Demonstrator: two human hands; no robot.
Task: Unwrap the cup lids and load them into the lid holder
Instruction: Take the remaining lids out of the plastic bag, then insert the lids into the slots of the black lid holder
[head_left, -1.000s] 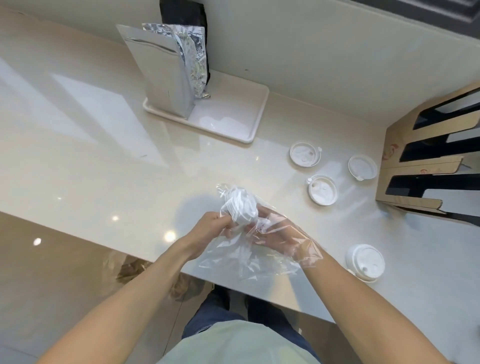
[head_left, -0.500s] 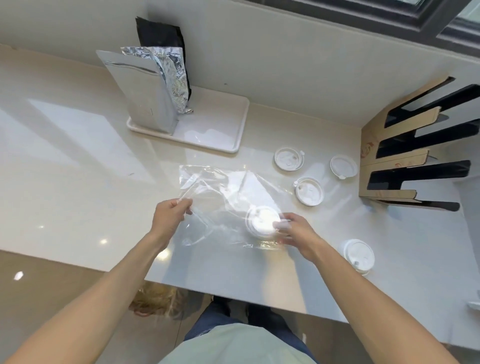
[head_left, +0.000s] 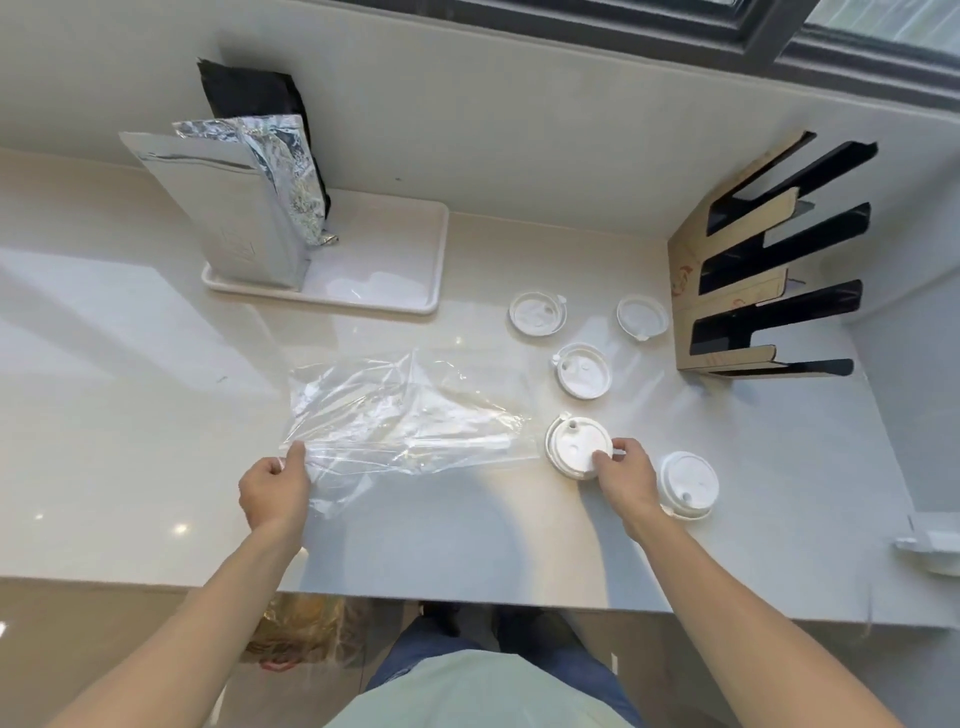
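A clear plastic wrapper (head_left: 405, 415) lies stretched out and empty over the white counter. My left hand (head_left: 275, 486) pinches its near left corner. A short stack of white cup lids (head_left: 577, 447) sits just outside the wrapper's right end, and my right hand (head_left: 623, 475) grips its near edge with thumb and fingers. Three single lids lie further back: one lid (head_left: 536, 314) at the left, a second lid (head_left: 582, 370) in the middle, a third lid (head_left: 642, 316) beside the holder. Another lid stack (head_left: 688, 482) rests right of my right hand. The cardboard-and-black lid holder (head_left: 763, 291) stands at the right with slanted slots.
A white tray (head_left: 395, 260) at the back holds a silver foil bag (head_left: 234, 208) and a black bag (head_left: 254, 93). The wall runs behind them. The counter's front edge (head_left: 467, 600) is near my body. A small white object (head_left: 930, 543) sits at the far right.
The lid stack has come out of the wrapper, drawn rightward by my right hand. My left hand has pulled the empty wrapper flat toward the left.
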